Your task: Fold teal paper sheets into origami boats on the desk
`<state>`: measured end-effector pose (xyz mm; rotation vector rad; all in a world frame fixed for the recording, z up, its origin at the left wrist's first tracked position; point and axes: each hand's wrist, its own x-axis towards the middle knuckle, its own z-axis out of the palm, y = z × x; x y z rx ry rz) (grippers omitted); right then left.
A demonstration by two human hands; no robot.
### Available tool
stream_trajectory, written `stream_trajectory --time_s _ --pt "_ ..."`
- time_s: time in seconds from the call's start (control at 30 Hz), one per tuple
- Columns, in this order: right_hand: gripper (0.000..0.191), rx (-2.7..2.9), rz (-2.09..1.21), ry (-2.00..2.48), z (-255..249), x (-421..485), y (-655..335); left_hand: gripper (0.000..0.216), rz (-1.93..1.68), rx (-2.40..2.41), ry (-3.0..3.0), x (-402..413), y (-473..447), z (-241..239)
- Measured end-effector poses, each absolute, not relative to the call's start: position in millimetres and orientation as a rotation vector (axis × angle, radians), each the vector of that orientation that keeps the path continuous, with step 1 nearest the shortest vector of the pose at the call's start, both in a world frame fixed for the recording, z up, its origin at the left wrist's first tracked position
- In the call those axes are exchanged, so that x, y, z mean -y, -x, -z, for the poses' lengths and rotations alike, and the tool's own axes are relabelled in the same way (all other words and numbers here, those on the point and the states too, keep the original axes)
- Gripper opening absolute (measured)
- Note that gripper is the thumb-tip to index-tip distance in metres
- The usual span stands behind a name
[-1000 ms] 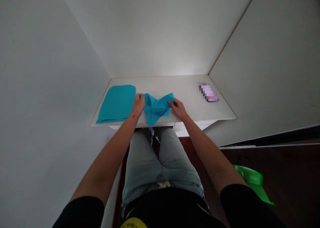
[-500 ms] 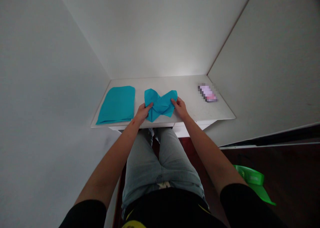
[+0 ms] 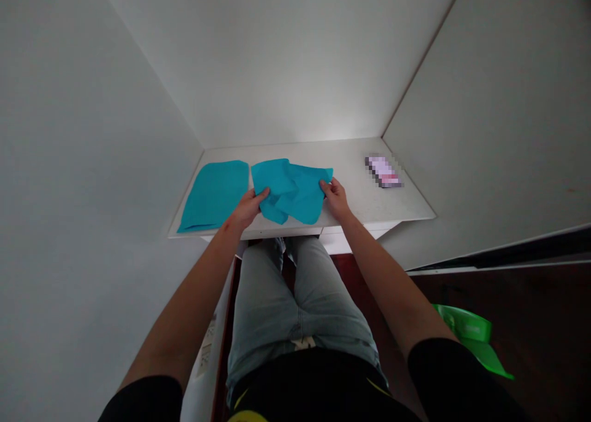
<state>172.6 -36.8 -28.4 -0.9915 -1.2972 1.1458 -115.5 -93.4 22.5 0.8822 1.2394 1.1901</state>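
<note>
A turquoise cloth (image 3: 295,191) is stretched between my two hands over the front half of the white tabletop (image 3: 353,206), with creases across its middle. My left hand (image 3: 249,206) pinches its left side, thumb on top and the fingers hidden underneath. On the right side, my right hand (image 3: 336,199) grips the cloth's edge between thumb and fingers. A second turquoise cloth (image 3: 215,194) lies folded flat at the table's left end, just beyond my left hand.
A phone-like object (image 3: 383,171), blurred by pixels, lies at the table's right end. White walls enclose the table at the back and both sides. A green visor cap (image 3: 475,336) sits on the dark floor at lower right. Drawer fronts (image 3: 336,240) show below the tabletop.
My left hand has moved left, away from my right hand. The cloth between them has spread from a bunched, twisted shape into a wider, flatter one.
</note>
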Motion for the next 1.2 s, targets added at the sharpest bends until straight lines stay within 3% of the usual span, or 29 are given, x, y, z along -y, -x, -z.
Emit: stream_trajectory --time_s 0.13,0.37,0.57,0.93,1.07,1.2 --pt "0.068 1.345 -1.143 0.997 27.1 35.6 -172.3 0.049 -1.228 -1.352 -0.935 91.3 123.2 -25.4" --pt "0.064 1.407 -1.233 0.979 33.5 34.6 -167.0 0.049 -1.088 -1.105 -0.893 99.7 78.9 -21.9" --pt "0.055 1.338 -1.066 0.956 39.1 29.5 -171.7 0.057 -1.074 -1.047 -0.969 100.1 50.4 -22.2" --pt "0.063 1.165 -1.116 0.992 41.4 30.4 -174.8 0.043 -1.266 -1.444 -1.083 90.5 105.1 -41.7" --pt "0.062 1.182 -1.138 1.015 43.4 29.3 -174.0 0.038 -1.060 -1.882 -1.457 84.0 134.4 -56.8" --pt "0.060 1.193 -1.135 0.997 40.8 30.0 -171.2 0.046 -0.814 -2.271 -1.719 84.3 154.3 -74.2"
